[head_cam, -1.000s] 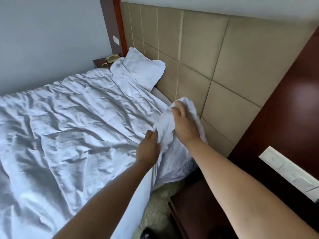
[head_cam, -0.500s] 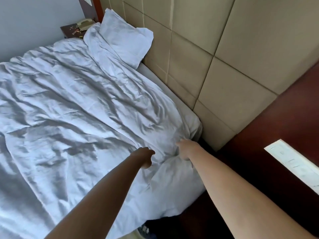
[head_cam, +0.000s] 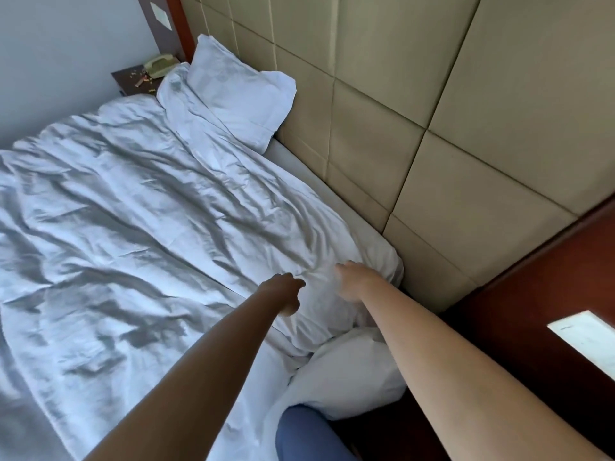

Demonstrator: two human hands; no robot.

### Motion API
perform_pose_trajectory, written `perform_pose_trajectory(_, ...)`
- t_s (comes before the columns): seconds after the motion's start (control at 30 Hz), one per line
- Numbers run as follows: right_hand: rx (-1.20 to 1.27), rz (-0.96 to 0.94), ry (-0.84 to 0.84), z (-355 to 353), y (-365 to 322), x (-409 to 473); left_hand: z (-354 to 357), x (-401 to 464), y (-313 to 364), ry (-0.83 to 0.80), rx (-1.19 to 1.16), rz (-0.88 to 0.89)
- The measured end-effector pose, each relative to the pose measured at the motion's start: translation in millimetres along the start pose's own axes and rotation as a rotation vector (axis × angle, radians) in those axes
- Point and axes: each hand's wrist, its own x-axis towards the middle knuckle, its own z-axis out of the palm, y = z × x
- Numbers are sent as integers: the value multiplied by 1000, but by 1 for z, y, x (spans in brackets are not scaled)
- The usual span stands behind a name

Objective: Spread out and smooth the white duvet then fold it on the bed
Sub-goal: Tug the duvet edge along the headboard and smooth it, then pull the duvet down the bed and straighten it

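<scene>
A second ago both hands held the duvet (head_cam: 139, 234) corner bunched in the air; now it lies flat on the bed under them. The right hand (head_cam: 354, 281) presses it with loose fingers; the left hand (head_cam: 283, 292) hovers curled, empty. Smoothing comes next.

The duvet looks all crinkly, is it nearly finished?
Not nearly. Done: the white duvet is spread across the bed up to the pillow. In hand: the left hand and right hand are at its near corner by the headboard. Left: smoothing the many wrinkles, then folding.
</scene>
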Motion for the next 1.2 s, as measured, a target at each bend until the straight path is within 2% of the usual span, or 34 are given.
perform_pose_trajectory(0.23, 94, 37, -24, -18, 14, 72, -30, 64, -13, -14, 16, 25)
perform_pose_trajectory(0.4, 217, 95, -45, -6, 35, 140, -34, 136, -15, -121, 63, 60)
perform_pose_trajectory(0.63, 451, 287, -128, 28, 70, 221, -28, 232, -10, -218, 41, 90)
perform_pose_trajectory(0.77, 714, 344, -197, 46, 71, 253, -17, 264, -14, -240, 2, 73)
perform_pose_trajectory(0.87, 682, 311, -232, 54, 68, 262, -9, 278, -20, -250, 14, 44)
perform_pose_trajectory(1.03, 616, 195, -427, 62, 49, 245, 7, 277, -27, -269, 46, 55)
perform_pose_trajectory(1.13, 632, 202, -395, 56, 48, 233, 11, 272, -31, -226, 86, 4)
perform_pose_trajectory(1.2, 690, 214, -391, 51, 44, 222, 6, 268, -33, -136, 91, 14)
